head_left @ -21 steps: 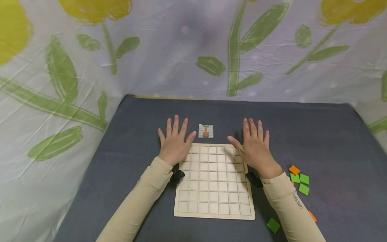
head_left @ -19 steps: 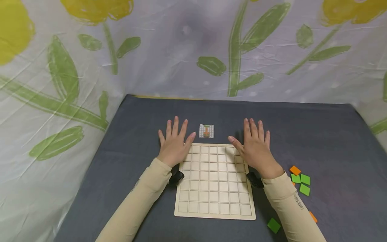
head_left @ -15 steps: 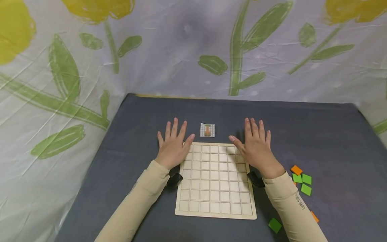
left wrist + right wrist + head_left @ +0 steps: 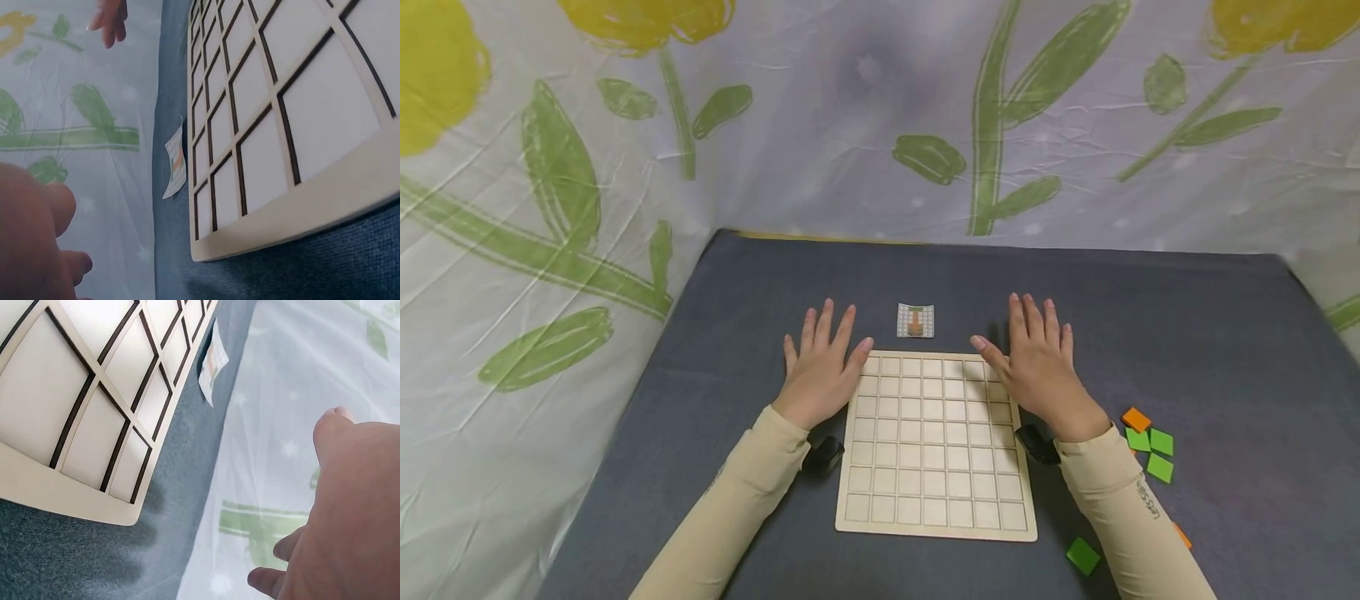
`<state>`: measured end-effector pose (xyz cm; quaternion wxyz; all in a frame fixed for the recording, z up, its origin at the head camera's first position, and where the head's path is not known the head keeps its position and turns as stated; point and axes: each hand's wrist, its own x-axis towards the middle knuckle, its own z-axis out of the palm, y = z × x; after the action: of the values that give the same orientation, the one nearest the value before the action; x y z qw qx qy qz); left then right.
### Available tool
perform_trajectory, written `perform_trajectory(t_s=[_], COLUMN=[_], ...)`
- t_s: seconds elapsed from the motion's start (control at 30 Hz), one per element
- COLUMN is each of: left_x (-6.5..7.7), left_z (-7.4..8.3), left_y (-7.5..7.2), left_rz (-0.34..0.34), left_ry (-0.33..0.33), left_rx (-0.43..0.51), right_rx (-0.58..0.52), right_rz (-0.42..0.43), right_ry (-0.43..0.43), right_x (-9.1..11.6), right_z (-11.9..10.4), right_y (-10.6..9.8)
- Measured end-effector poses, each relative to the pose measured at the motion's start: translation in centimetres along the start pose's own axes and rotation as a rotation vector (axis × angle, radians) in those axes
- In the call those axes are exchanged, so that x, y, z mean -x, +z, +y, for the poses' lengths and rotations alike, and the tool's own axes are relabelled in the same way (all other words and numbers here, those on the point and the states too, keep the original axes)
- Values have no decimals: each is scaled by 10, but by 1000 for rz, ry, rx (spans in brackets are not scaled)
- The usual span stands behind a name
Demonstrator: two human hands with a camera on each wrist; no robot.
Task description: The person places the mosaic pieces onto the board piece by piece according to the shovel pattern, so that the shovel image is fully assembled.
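Observation:
A pale wooden grid board (image 4: 934,458) lies flat on the dark grey cloth, its square cells all bare. Over its far left corner my left hand (image 4: 818,375) is spread palm down, holding nothing. My right hand (image 4: 1041,371), fingers straight and thumb out, hovers at the far right corner. Just beyond the board's far edge lies a small paper card (image 4: 915,321) printed with a grid and an orange and green figure. In both wrist views the card (image 4: 176,162) curls slightly, and the hands stand apart from the board (image 4: 119,419).
Right of the board, partly behind the right sleeve, lie several green tiles (image 4: 1160,468) and an orange tile (image 4: 1136,419). One green tile (image 4: 1083,556) is nearer the front edge, another orange tile (image 4: 1182,535) beside the sleeve. A flower-patterned curtain (image 4: 820,125) hangs behind the table.
My left hand has shifted left and a little nearer, away from the card. My right hand has barely moved. The head view has drifted slightly; board, card and tiles lie as before.

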<state>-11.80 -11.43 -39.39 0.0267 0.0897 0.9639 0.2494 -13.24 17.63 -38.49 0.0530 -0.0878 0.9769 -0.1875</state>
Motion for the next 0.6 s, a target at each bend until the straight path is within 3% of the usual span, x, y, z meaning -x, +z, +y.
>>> perform_trajectory(t_s=[0.17, 0.3, 0.43, 0.6], left_x=[-1, 2, 20, 46], left_z=[-1, -6, -20, -33], left_y=[5, 9, 7, 5], left_rz=[-42, -142, -258, -298], left_ry=[32, 166, 271, 280], left_rx=[20, 49, 24, -50], right_rx=[2, -16, 13, 59], right_rz=[9, 10, -10, -72], right_ry=[-16, -28, -36, -31], right_x=[5, 20, 38, 62], right_z=[6, 15, 27, 46], right_y=[-4, -21, -45, -65])
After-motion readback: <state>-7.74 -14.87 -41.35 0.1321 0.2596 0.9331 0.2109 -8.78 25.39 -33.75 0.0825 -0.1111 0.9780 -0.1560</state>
